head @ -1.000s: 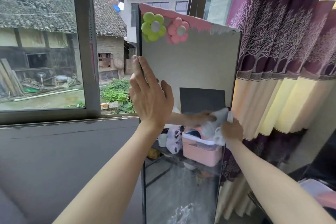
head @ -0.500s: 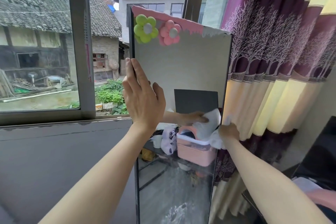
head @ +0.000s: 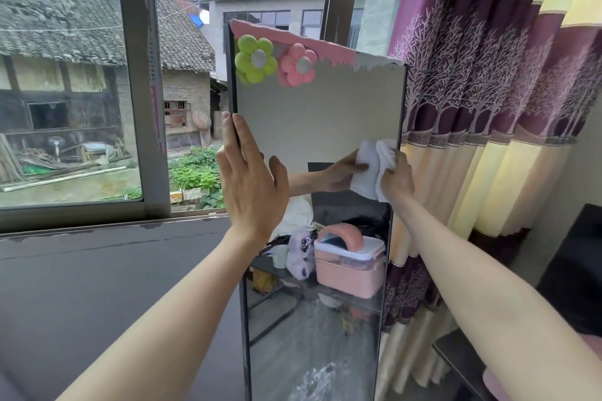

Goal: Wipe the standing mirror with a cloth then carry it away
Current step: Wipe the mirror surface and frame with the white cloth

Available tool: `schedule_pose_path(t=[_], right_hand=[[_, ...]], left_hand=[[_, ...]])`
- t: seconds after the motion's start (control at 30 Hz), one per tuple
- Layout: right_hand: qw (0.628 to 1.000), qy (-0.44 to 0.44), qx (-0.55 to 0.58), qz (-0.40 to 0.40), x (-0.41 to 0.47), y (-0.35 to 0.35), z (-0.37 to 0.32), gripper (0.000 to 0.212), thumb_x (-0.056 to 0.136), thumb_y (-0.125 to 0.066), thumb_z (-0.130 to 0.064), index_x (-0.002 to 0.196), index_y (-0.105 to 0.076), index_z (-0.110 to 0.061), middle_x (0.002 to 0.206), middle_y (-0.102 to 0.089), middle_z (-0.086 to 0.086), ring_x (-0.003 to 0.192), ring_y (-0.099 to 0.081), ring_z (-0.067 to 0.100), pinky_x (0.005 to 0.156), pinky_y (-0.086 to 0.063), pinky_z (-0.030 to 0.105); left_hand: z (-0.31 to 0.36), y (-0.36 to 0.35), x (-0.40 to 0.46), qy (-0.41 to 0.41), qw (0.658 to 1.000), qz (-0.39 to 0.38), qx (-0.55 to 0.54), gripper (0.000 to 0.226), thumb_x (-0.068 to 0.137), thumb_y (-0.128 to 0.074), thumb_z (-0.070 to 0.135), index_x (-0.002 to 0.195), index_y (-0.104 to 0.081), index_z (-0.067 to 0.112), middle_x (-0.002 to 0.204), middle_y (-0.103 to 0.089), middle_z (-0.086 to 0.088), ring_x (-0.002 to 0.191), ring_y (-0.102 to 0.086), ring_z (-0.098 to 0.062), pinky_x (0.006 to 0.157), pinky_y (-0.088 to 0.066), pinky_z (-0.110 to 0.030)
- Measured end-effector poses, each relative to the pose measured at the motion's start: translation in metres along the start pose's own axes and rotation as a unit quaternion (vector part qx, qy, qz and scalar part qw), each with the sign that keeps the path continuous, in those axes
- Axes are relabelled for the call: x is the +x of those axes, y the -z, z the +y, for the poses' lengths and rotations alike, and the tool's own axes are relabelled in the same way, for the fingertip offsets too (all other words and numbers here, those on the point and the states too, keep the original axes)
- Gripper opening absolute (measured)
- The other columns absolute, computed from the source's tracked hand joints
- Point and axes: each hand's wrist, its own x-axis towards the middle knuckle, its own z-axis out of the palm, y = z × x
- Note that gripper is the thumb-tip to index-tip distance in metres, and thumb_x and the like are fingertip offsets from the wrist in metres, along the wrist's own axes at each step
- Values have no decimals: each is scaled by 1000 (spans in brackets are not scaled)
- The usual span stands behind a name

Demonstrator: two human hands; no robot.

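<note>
Against the mirror (head: 319, 114) right edge, right hand (head: 395, 177) grip bunching cloth (head: 371, 169), left hand (head: 250, 182) flat on left edge

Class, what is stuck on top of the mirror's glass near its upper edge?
A green flower and a pink flower on the mirror, under pink trim. The glass beneath them is hidden.

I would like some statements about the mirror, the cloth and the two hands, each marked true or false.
1. The right hand holds a white cloth against the mirror. True.
2. The left hand grips the top edge of the mirror. False: it rests with straight fingers on the left edge.
3. A green flower and a pink flower sit near the mirror's top. True.
4. The cloth is at the mirror's left edge. False: it is near the right edge.
</note>
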Motion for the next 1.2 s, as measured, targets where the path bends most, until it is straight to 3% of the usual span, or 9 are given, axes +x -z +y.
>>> schedule_pose_path(t=[0.17,0.37,0.57,0.7,0.8,0.87,0.97,1.07,1.2], right_hand=[[984,166,-24,-56,-75,-27,8,47,86,-40,7,125,-46,-18,119,-49,11,105,-50,22,84,-43,31],[926,263,-73,-263,-160,-33,45,44,81,-43,5,118,-55,-17,116,-53,10,108,-51,26,87,-40,25],[977,204,43,-44,-136,-9,5,35,83,-41,12,110,-57,-5,109,-53,17,78,-47,11,64,-31,13],[988,113,69,78,-90,-2,-28,41,84,-38,9,118,-52,-7,116,-48,18,94,-43,14,71,-27,10],[995,104,5,11,-88,-16,-21,44,82,-37,10,116,-54,-11,116,-49,17,104,-50,27,83,-35,22],[984,162,-59,-42,-112,-28,-2,46,78,-39,12,110,-58,-14,114,-53,14,107,-49,29,82,-38,31],[919,289,-106,-246,-162,-36,34,36,77,-44,6,98,-64,-16,108,-62,11,103,-55,28,86,-43,34],[861,260,-131,-417,-190,-32,46,31,81,-38,-8,96,-61,-24,106,-61,8,95,-55,22,82,-45,33],[941,225,-37,-252,-173,-23,9,31,79,-45,6,101,-65,-6,102,-60,18,92,-57,30,78,-44,31]], left_hand=[[-4,4,0,23,1000,-7,5,68,83,-48,12,141,-16,-7,147,-22,-28,113,-41,-46,87,-41,-48],[-7,9,-8,23,1000,-10,-11,66,85,-45,8,142,-14,-6,150,-18,-25,121,-35,-42,94,-34,-45],[-5,14,-21,-11,996,-60,-61,65,85,-38,9,143,-12,-2,152,-14,-21,132,-29,-40,93,-41,-49],[-7,16,-25,-10,993,-65,-96,65,86,-35,16,145,-10,4,154,-11,-14,138,-23,-31,87,-42,-34],[-13,18,-29,-1,992,-66,-107,65,87,-35,18,146,-10,6,155,-12,-11,135,-31,-27,75,-38,-26],[-17,20,-32,6,992,-59,-115,63,88,-34,19,145,-12,6,154,-14,-10,133,-32,-18,78,-34,-20],[-24,21,-36,20,990,-46,-134,59,89,-34,16,144,-16,5,153,-18,-11,127,-20,3,89,-19,-3],[-35,22,-42,9,989,-40,-146,53,91,-35,5,143,-21,4,149,-28,-16,126,-32,-6,87,-23,-4],[-46,24,-58,13,979,-71,-189,54,94,-38,0,143,-17,12,141,-37,0,114,-48,-15,85,-35,-18]])
